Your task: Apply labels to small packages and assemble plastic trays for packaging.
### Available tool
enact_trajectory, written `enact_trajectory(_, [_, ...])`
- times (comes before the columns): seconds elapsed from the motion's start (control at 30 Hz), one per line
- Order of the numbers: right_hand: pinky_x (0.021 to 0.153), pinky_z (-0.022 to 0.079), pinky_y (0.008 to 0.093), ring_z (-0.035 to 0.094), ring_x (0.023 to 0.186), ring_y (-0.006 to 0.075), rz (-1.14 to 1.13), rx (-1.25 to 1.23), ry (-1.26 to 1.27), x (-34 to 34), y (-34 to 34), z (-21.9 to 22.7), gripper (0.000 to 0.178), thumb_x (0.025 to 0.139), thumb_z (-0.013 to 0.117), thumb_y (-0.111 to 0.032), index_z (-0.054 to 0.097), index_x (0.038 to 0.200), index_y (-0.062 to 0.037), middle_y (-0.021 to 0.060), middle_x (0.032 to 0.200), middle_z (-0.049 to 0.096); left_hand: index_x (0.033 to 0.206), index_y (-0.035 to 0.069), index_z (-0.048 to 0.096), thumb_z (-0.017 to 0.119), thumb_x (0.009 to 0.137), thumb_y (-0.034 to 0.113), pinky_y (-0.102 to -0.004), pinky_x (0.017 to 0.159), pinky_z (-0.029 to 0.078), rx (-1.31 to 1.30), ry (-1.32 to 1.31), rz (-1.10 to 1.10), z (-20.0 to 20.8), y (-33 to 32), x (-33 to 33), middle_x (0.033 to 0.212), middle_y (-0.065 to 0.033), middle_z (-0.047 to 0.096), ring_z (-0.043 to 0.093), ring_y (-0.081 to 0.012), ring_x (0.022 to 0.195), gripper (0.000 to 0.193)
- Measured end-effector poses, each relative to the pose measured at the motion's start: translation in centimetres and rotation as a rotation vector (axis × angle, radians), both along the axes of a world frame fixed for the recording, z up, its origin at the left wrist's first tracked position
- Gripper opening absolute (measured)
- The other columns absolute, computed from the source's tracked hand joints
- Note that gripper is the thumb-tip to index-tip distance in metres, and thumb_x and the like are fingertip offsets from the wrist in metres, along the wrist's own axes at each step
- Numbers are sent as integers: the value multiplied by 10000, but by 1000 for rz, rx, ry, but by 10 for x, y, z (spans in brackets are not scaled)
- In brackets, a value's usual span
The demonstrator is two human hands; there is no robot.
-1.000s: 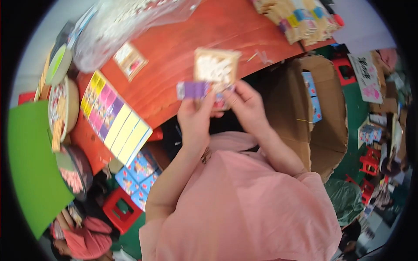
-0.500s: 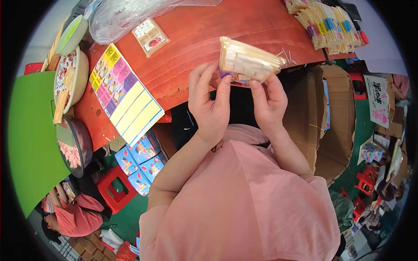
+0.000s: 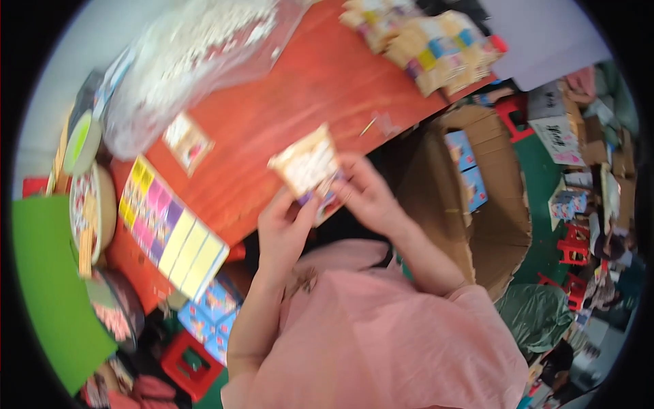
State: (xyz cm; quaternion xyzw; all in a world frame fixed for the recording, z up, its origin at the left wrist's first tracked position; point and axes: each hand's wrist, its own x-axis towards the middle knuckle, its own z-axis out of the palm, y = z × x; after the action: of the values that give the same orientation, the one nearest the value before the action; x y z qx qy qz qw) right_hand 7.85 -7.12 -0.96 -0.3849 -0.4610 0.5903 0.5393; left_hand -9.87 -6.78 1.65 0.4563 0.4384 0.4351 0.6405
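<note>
Mid-frame, left hand (image 3: 281, 219) and right hand (image 3: 366, 196) pinch a squarish pale-wood tray (image 3: 319, 136) + purple paper strip (image 3: 304, 200); wrapping imo, probably needs snugging next.

1. A red table (image 3: 306, 88) stretches before us.
2. Across it sprawls a clear plastic bag (image 3: 194, 65) of white pieces.
3. Just beside the bag lies a small wooden tray (image 3: 188, 144).
4. Nearer us than the bag, a multicoloured printed sheet (image 3: 172, 230).
5. Well right of the bag: piled wooden packs (image 3: 436, 56) and a few thin, blurred sticks (image 3: 368, 126).
</note>
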Motion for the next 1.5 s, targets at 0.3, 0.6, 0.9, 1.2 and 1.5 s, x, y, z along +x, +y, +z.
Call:
enact_trajectory(0.3, [945,492,292,601,1096,155,-129,-92,-257,32,30,20,469,1014,533,-84,374,1448,-7,84,1247,592,1314,-7,548,622,945,-18,-235,855,515,-116,-113,-78,3,48,51,1186,-69,675,651,-105,1007,376])
enact_trajectory(0.6, [1057,426,397,469,1282,333,-148,294,-1031,101,77,93,800,780,773,-211,398,1450,11,188,1352,424,1351,-14,466,636,941,-6,-281,837,548,-144,-385,-100,38,114,118,1222,-120,650,649,-167,1065,444])
enact_trajectory(0.9, [975,456,445,539,1144,366,-818,481,-1495,210,149,99,465,775,702,-253,630,1195,-68,161,1130,590,1321,-43,529,624,985,85,-280,905,505,-21,-148,-263,29,95,120,1219,-124,629,623,-154,1066,372])
enact_trajectory(1.2, [1038,356,555,473,1255,375,-844,364,-1671,201,167,52,415,898,649,-373,631,1265,-179,168,1335,518,1200,-13,630,601,985,50,-223,707,506,2,113,-26,-2,41,14,1004,-68,685,637,-107,816,226])
enact_trajectory(1.5, [1052,321,528,429,1326,376,-986,620,-1629,146,161,59,473,908,659,-278,555,1354,-159,165,1468,442,1165,-15,630,570,997,33,-235,723,530,54,100,148,-12,8,-33,1067,-129,701,667,-134,839,185])
